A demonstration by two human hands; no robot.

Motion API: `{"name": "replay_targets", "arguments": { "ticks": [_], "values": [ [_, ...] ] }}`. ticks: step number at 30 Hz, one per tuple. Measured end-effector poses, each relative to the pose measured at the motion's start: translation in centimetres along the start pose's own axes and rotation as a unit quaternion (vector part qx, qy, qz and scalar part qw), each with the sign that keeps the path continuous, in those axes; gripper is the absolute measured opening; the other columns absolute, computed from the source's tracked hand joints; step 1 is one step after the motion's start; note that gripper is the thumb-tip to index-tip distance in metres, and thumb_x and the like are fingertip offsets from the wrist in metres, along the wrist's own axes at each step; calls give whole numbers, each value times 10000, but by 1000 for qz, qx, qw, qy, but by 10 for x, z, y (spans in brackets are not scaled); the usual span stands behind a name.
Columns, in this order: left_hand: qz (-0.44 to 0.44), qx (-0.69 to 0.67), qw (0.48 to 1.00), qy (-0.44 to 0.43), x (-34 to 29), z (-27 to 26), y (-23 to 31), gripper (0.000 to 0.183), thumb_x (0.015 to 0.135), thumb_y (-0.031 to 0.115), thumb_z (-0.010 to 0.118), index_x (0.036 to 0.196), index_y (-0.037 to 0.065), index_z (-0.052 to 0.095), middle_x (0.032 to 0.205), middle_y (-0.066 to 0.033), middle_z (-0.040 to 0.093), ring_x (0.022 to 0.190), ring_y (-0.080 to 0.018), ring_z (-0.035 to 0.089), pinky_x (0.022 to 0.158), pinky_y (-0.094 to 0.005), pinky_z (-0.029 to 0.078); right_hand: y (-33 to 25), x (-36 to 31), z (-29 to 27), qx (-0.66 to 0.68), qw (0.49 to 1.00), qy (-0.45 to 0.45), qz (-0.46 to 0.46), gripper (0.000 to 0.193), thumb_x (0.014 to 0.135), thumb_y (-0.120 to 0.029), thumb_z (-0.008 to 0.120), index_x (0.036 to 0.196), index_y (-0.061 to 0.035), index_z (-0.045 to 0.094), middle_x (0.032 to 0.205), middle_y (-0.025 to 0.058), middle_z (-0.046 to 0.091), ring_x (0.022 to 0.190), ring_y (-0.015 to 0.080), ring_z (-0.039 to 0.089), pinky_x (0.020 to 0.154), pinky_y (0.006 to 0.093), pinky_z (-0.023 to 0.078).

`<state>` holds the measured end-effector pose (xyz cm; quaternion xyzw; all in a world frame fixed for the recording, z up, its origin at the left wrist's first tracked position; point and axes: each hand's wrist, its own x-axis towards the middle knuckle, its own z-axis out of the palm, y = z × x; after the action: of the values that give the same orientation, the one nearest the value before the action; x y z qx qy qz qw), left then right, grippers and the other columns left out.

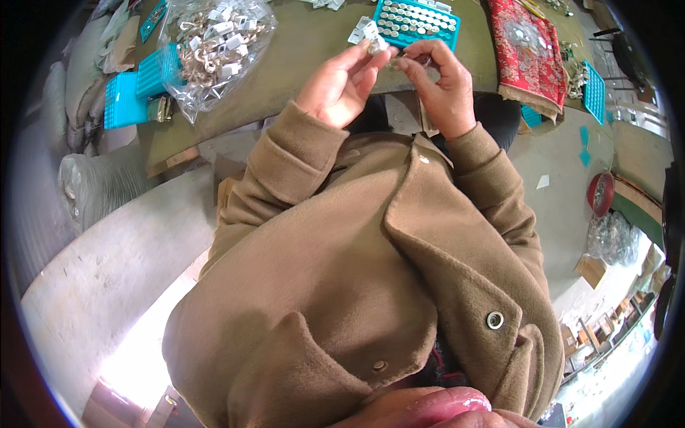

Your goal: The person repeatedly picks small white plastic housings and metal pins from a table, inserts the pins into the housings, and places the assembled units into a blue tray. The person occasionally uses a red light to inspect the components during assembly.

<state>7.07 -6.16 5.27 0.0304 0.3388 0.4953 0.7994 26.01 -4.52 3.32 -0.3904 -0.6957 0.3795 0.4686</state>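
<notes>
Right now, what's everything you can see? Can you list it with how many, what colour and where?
Table: one, olive green, across the top
Plastic bag: one, clear, upper left
Small parts: many, white and tan, inside the bag
Tray of round pieces: one, turquoise, top middle
Other trays: at least four, turquoise, upper left and upper right
Patterned cloth: one, red, upper right
Round container: one, red, far right
Wrapped bundles: several, greyish, far left
Held piece: one, white, at the left fingers
Coat: one, brown, centre
Left fingers and right fingers: one set each, bare, top middle
</notes>
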Motion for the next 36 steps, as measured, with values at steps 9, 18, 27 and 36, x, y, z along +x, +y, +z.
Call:
{"name": "replay_targets", "arguments": {
  "ticks": [9, 18, 27, 36],
  "values": [
    [84, 235, 968, 29, 2, -14, -11, 203, 955, 119, 576, 1121, 8, 614, 1067, -97, 680, 964, -137, 665, 774, -240, 576, 22, 23, -31, -192, 977, 70, 69, 129, 871, -154, 682, 937, -45, 701, 792, 104, 645, 650, 182, 608, 636, 284, 498],
    [86, 246, 965, 41, 10, -21, -13, 186, 955, 79, 540, 1107, 0, 613, 1049, -113, 690, 925, -150, 683, 750, -226, 577, 37, 50, 8, -273, 959, -20, -78, 109, 866, -168, 672, 940, -105, 720, 870, 91, 658, 798, 305, 654, 692, 363, 524],
    [79, 187, 979, 35, 9, -31, -3, 255, 981, 144, 553, 1175, -18, 586, 1087, -137, 685, 996, -176, 678, 789, -236, 583, 29, 51, 8, -364, 929, -38, -61, 76, 877, -191, 653, 913, -129, 677, 888, 75, 640, 815, 312, 644, 686, 389, 521],
    [100, 156, 981, 54, 9, -29, 2, 246, 979, 133, 541, 1161, -24, 597, 1091, -139, 682, 979, -164, 676, 787, -239, 582, 35, 67, 23, -320, 921, -48, -214, 160, 824, -119, 687, 981, -113, 715, 1007, 46, 683, 956, 259, 623, 845, 368, 491]
  ]
}}
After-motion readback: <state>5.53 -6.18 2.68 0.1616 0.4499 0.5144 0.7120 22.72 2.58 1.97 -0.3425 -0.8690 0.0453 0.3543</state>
